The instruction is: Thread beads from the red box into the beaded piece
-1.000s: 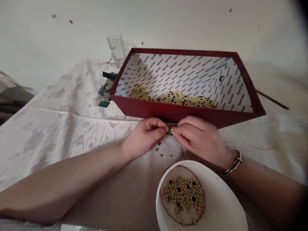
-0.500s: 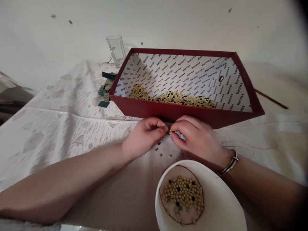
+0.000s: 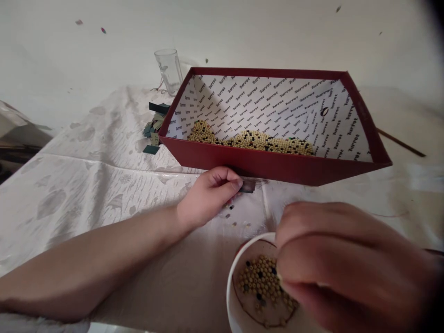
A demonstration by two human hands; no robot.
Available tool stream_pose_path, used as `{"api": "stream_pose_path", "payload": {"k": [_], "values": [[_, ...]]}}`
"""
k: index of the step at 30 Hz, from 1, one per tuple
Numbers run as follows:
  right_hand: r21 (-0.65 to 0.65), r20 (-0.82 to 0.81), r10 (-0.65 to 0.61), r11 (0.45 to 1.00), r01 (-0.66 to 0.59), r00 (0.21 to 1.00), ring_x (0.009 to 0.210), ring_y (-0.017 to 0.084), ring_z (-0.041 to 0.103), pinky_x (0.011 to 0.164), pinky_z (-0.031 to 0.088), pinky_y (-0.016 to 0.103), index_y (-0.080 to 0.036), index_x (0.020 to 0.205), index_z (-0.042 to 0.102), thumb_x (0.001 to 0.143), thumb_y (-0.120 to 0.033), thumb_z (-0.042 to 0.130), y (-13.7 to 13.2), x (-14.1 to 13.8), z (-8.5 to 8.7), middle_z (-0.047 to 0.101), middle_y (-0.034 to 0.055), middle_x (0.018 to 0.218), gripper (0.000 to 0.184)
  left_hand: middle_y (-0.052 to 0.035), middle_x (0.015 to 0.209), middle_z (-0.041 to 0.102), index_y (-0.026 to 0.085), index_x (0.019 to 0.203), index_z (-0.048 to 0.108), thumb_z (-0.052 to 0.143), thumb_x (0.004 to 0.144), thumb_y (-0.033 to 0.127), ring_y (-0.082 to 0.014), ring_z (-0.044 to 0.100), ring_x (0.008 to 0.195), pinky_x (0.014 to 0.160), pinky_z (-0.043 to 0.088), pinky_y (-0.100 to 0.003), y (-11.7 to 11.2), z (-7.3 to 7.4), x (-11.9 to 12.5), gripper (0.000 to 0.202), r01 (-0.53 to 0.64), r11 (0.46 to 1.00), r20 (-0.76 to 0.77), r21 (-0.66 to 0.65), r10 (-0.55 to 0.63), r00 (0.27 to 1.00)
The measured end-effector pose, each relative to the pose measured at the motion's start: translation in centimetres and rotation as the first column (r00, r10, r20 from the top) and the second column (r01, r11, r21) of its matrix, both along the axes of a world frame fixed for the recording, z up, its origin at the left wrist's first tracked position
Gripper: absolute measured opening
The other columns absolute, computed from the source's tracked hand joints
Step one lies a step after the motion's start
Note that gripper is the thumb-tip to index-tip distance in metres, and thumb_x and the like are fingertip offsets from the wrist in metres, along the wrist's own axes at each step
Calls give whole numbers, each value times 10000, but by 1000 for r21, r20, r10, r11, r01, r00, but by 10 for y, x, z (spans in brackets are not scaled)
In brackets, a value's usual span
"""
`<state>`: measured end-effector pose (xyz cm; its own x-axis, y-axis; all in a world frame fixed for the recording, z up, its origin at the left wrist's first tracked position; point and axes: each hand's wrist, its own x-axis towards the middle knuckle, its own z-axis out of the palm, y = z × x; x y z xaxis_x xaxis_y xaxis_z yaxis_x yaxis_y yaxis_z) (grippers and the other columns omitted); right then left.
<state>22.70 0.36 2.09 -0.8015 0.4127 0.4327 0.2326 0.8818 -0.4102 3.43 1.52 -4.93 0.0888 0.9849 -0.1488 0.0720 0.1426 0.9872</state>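
My left hand (image 3: 211, 194) rests on the tablecloth just below the red box (image 3: 277, 166), its fingers curled and pinching a small dark flat piece (image 3: 248, 186). My right hand (image 3: 333, 259) hovers close to the camera over the white bowl (image 3: 231, 286), fingers pinched together above the cream and black beads (image 3: 258, 277) inside it; what the pinch holds is too small to make out. The red box, lined with printed white paper, holds a heap of cream and black beads (image 3: 253, 140) along its near wall. A few loose beads (image 3: 236, 222) lie on the cloth beside my left hand.
A clear drinking glass (image 3: 168, 70) stands behind the box's left corner. Small green and dark paper scraps (image 3: 153, 129) lie left of the box. A thin brown stick (image 3: 400, 142) lies at the far right. The patterned white tablecloth (image 3: 86, 180) covers the table.
My right hand left the dark piece by the box and came back toward me over the bowl. My left hand stayed in place, still pinching the piece.
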Motion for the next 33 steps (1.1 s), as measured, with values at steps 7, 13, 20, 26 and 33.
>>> {"api": "stream_pose_path", "payload": {"k": [7, 13, 20, 26, 33], "values": [[-216, 27, -39, 975, 44, 999, 691, 105, 537, 598, 438, 219, -183, 769, 571, 758, -132, 516, 29, -1, -13, 577, 11, 754, 76, 36, 578, 452, 165, 740, 504, 527, 763, 364, -49, 387, 485, 460, 317, -181, 0, -1, 0, 201, 16, 999, 8, 35, -16, 1000], [-214, 214, 1, 976, 46, 977, 849, 136, 547, 756, 435, 267, -200, 902, 608, 798, -176, 497, 50, -15, -58, 604, 28, 907, 155, 23, 606, 470, 154, 747, 516, 517, 768, 348, -62, 410, 536, 502, 341, -194, 2, -4, 1, 195, -63, 996, 81, 60, 58, 995], [-4, 345, 8, 1000, -7, 938, 808, 144, 523, 680, 397, 258, -204, 861, 628, 810, -182, 463, 43, -28, -77, 594, 41, 887, 175, 11, 634, 514, 152, 723, 531, 520, 758, 299, -68, 447, 559, 522, 370, -197, 4, -4, 2, 151, -116, 991, 159, 62, 105, 982], [103, 357, 0, 994, -39, 934, 800, 148, 498, 661, 362, 264, -189, 776, 610, 801, -149, 443, 46, -31, -78, 582, 27, 830, 173, 13, 632, 525, 151, 706, 538, 525, 753, 285, -63, 447, 558, 523, 364, -192, 4, -4, 3, 143, -127, 989, 165, 75, 113, 980], [-32, 296, -68, 996, 81, 953, 757, 127, 522, 662, 380, 253, -182, 767, 594, 772, -189, 497, 45, -32, -74, 590, 12, 815, 98, 2, 693, 566, 157, 726, 546, 548, 745, 298, -73, 489, 595, 549, 388, -196, 4, -4, 3, 142, -168, 985, 210, 47, 155, 965]]}}
